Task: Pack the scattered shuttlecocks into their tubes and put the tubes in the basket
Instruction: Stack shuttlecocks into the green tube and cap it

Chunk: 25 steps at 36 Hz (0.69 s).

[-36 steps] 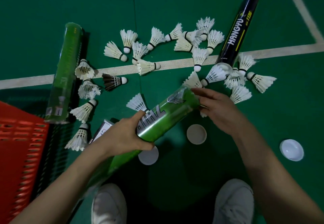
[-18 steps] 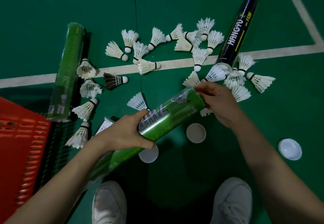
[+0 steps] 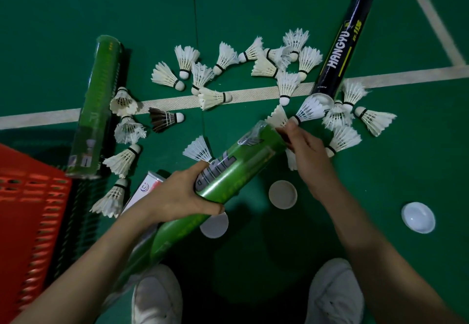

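Head view: left hand (image 3: 177, 196) is clamped around a green tube (image 3: 228, 171) held tilted over the floor, while the right hand (image 3: 308, 156) pinches at its open upper end. White shuttlecocks (image 3: 223, 57) lie scattered beyond, near a black tube (image 3: 340, 47); red basket (image 3: 28, 212) sits left

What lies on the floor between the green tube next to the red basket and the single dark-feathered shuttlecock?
In the head view, white feather shuttlecocks lie between the green tube and the dark-feathered shuttlecock; one more sits just below.
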{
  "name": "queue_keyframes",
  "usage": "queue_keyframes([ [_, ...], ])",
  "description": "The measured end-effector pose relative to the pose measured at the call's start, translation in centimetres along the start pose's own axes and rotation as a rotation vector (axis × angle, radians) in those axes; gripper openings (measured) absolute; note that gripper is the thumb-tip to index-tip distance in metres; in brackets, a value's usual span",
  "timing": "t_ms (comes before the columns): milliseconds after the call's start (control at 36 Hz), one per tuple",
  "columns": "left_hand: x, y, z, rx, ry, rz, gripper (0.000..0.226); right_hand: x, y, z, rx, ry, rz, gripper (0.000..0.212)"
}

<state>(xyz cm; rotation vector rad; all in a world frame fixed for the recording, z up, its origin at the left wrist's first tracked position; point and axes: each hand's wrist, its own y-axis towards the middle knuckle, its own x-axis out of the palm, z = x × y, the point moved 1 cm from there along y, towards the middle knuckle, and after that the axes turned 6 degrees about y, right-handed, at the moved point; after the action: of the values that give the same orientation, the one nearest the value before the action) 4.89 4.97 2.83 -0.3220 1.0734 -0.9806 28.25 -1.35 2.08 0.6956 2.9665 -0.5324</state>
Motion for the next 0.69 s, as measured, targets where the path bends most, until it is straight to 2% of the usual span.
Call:
queue_keyframes([
  [139, 0.0, 0.1, 0.4, -0.008, 0.04, 0.02, 0.105, 0.7, -0.7, 1.1, -0.007, 0.004, -0.012, 0.023],
  [222, 0.3, 0.5, 0.9, -0.019, 0.023, 0.009, 0.104, 0.8, -0.7, 1.5, 0.032, 0.029, -0.01, 0.032],
  [389, 1.6, 1.2, 3.3, 0.026, 0.115, -0.026, 0.103, -1.7, -1.2, 2.8, 0.008, 0.045, 0.17, 0.032],
  [528, 3.4, 1.8, 5.4, 0.051, 0.169, -0.059, 0.102, -6.0, -2.0, 5.7, 0.006, -0.134, 0.284, 0.028],
  [694, 6.3, 2.8, 8.0, 0.125, 0.371, -0.089, 0.077, -12.2, -3.2, 9.7, 0.043, -0.571, 0.455, 0.024],
])
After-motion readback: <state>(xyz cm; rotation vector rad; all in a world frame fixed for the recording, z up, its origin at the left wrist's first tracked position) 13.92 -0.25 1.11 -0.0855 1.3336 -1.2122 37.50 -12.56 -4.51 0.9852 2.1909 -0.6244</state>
